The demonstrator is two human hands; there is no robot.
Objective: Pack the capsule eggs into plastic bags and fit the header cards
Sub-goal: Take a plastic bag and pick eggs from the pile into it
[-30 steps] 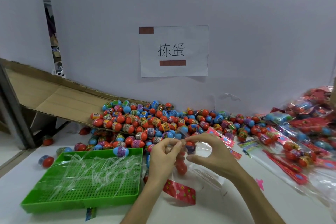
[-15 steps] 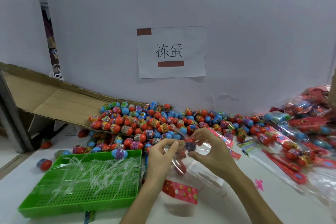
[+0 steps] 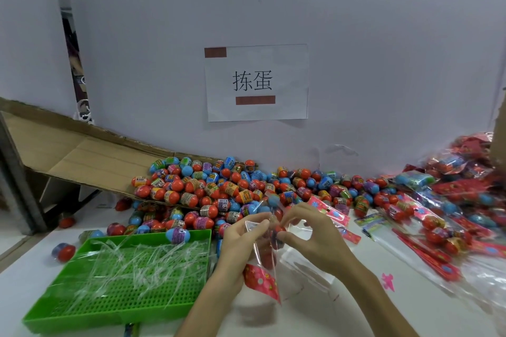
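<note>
Lower than before, the red capsule egg (image 3: 278, 230) is sliding into the clear plastic bag (image 3: 264, 257) beside the green tray (image 3: 82, 320); left hand (image 3: 241, 243) is pinching the bag's mouth, right hand (image 3: 315, 238) the egg.

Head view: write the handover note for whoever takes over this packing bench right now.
Left hand pinches the mouth of the plastic bag, held above the table.
Right hand pinches a red capsule egg at that mouth.
Egg pile lies behind the hands, spare header cards right of them, green tray left.
Done: another egg inside the bag, a header card at its lower end, finished packs heaped right.
Left: probably push this egg in, close the bag, work through the pile.
</note>
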